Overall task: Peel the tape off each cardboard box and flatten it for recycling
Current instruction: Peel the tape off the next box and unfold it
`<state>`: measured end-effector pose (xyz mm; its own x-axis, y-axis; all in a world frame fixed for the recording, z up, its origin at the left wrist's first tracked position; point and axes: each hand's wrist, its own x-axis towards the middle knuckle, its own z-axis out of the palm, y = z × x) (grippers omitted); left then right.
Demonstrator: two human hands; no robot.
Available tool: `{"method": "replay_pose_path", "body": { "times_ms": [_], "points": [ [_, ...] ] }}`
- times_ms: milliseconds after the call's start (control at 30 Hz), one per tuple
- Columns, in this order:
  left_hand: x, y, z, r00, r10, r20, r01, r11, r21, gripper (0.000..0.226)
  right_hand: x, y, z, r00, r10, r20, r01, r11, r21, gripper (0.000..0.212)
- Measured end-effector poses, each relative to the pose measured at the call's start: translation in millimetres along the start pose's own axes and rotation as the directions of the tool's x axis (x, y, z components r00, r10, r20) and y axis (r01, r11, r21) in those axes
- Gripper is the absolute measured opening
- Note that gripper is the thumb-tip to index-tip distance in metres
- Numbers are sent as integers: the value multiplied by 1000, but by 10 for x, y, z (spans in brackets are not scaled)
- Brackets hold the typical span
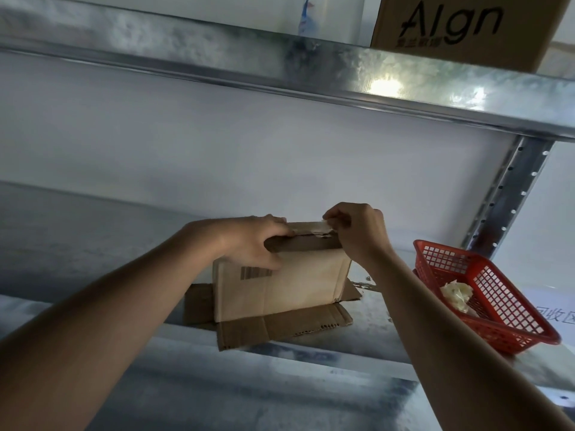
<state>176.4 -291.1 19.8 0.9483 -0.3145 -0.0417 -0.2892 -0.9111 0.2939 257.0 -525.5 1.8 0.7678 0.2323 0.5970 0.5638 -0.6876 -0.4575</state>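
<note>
Head view is showing the right hand (pixel 357 234) pinching a pale, wrinkled strip of clear tape (pixel 311 226) between thumb and fingertips at the far top edge of a small upright brown cardboard box (pixel 280 284), with part of the strip already lifting off the torn top seam. The left hand (pixel 252 244) is gripping the box's near top edge, fingers curled over the top flap and thumb pressing against the front face near a printed barcode, bracing the box against the pull.

The box is standing on the galvanised metal shelf (pixel 93 244), its bottom flaps already splaying outward on the shelf surface, so the underside seems to be opened; it may be sitting on a further flat piece of cardboard, though that cannot be told apart from the flaps. Just right of the box, a red plastic mesh basket (pixel 510 312) is holding a crumpled whitish wad (pixel 457 293), probably tape stripped already.

By my reading the work on this box is around the middle: the top strip is only partly peeled, and the flattening is not yet done. A larger brown carton printed with dark lettering (pixel 460 26) is sitting on the shelf above, and whether it is awaiting the same treatment cannot be told.
</note>
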Motion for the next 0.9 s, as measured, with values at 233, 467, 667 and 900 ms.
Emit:
{"method": "replay_pose_path", "body": {
  "times_ms": [233,467,667,900],
  "points": [
    [139,63,101,994,-31,-101,29,999,-17,55,-37,-45,-22,921,-238,308,263,964,-42,31],
    [165,-33,200,987,-16,-157,3,996,-85,54,-10,-152,-59,945,-165,282,130,982,139,30],
    [159,-32,217,981,-7,-191,-8,997,-77,47,-17,-238,-1,964,-41,264,37,999,22,22],
    [155,-24,235,972,23,-235,-29,999,-21,40,-40,-300,23,950,-37,311,36,999,9,10]
  ]
}}
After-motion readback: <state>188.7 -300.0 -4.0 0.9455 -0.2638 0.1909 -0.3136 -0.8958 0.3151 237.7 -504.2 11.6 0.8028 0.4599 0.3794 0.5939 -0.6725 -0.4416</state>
